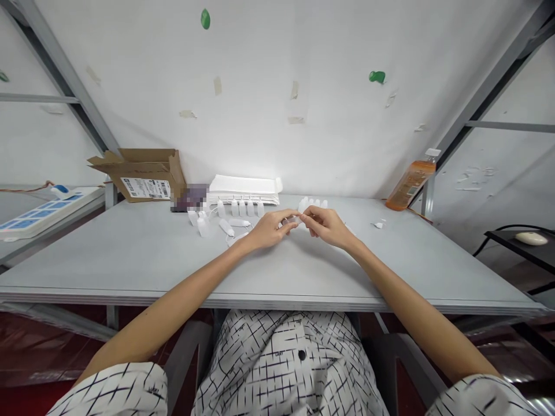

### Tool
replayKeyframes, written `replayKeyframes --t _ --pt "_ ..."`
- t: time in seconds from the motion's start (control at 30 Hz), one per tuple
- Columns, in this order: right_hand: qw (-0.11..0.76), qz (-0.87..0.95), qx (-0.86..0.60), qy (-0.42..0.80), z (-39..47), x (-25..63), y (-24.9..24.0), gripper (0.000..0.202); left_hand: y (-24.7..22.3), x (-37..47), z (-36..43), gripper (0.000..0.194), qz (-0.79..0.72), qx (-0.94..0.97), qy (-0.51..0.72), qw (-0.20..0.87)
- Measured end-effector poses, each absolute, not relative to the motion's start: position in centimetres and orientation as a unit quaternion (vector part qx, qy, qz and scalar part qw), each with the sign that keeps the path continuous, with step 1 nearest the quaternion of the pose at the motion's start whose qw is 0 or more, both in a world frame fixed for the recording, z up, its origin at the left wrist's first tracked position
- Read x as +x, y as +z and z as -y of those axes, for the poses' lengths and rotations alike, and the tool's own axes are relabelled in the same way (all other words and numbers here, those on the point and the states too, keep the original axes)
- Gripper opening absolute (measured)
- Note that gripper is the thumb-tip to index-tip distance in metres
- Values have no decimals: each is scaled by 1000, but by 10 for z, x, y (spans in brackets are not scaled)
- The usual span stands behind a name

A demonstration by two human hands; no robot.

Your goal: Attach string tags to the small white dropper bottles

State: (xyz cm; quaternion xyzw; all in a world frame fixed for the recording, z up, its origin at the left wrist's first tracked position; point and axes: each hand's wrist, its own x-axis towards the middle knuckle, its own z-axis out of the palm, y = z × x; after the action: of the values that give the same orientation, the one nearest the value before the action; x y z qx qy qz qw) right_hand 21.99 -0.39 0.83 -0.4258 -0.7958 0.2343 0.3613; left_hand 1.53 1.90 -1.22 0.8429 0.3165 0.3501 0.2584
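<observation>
My left hand is closed around a small translucent squeeze bottle, which lies on its side between thumb and fingers above the table. Fingertips of my right hand pinch together at the bottle's right end; whatever they grip there is too small to make out. Left of my hands stand several like bottles in a row, and a few more, such as this one, lie on the tabletop. Behind my right hand stands another group of small bottles, partly hidden.
Beyond the bottles lies a stack of white paper sheets. An open cardboard box stands at the back left. An orange drink bottle leans at the back right, and a small white piece lies nearer. A power strip is far left.
</observation>
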Motion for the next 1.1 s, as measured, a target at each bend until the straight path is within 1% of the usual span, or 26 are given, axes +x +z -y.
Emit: replayKeyframes --t 0.07,0.17,0.2,0.3,0.47,0.6,0.7,0.87,0.97,1.1 --pt "349 798 -428 240 4 220 8 51 -14 16 -19 30 -318 849 357 228" --pt "332 794 -447 244 2 219 7 56 -16 17 -18 28 -320 859 371 149" --pt "331 791 -449 250 1 220 6 57 -17 17 -19 28 -318 860 373 140" --pt "339 787 -432 280 1 221 7 56 -16 16 -20 29 -308 857 375 171" --pt "332 789 -403 323 3 224 10 43 -12 15 -19 31 -324 851 363 200" --pt "320 795 -417 303 1 225 8 50 -10 14 -17 29 -310 864 359 170" --pt "328 783 -411 333 -1 224 6 54 -9 14 -17 27 -307 862 374 148" --pt "357 752 -382 402 0 222 9 51 -7 13 -19 32 -320 843 391 184" --pt "368 754 -382 388 1 223 9 43 -7 13 -19 31 -323 845 384 185" --pt "352 772 -399 348 1 224 7 35 -8 13 -19 27 -314 861 365 166"
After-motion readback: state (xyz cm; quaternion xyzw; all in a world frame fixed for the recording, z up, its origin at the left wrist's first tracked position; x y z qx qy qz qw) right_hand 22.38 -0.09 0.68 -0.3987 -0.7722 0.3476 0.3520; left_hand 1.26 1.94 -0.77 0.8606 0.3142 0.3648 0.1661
